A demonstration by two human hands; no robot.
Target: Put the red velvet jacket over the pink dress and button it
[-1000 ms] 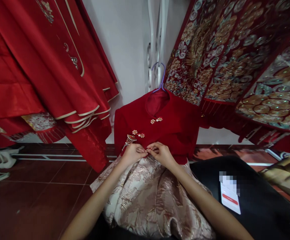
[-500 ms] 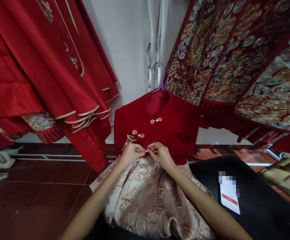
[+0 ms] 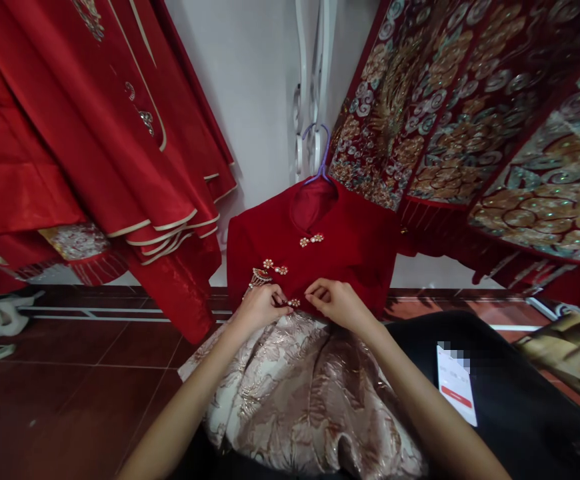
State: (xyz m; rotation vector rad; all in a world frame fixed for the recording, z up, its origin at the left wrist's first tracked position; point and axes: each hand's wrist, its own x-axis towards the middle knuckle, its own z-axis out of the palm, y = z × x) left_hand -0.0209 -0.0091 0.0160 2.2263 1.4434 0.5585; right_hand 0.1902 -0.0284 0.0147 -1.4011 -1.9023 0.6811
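A red velvet-like top (image 3: pixel 355 253) hangs in front of me on a purple hanger (image 3: pixel 324 160), with a pale gold brocade skirt (image 3: pixel 290 393) below. Near the top's lower edge, the thumb and fingers of my left hand (image 3: pixel 263 305) pinch the left end of a flower-shaped pearl button clasp (image 3: pixel 295 303). My right hand (image 3: pixel 339 301) is just right of that clasp, apart from it, fingers bent and holding nothing. Similar clasps sit at the collar (image 3: pixel 311 240) and on the chest (image 3: pixel 275 267). A beaded tassel ornament (image 3: pixel 260 277) hangs beside my left hand, partly covered by it.
Red garments (image 3: pixel 135 133) hang at the left and a heavily sequined one (image 3: pixel 440 113) at the right. A phone (image 3: pixel 456 390) lies on a black seat (image 3: pixel 510 407) to my right. White shoes (image 3: pixel 7 317) stand by a floor rail at the left.
My right hand has let go of the lower clasp and moved a little to the right. The clasp's flower now shows between my hands; my left hand has stayed at its left end.
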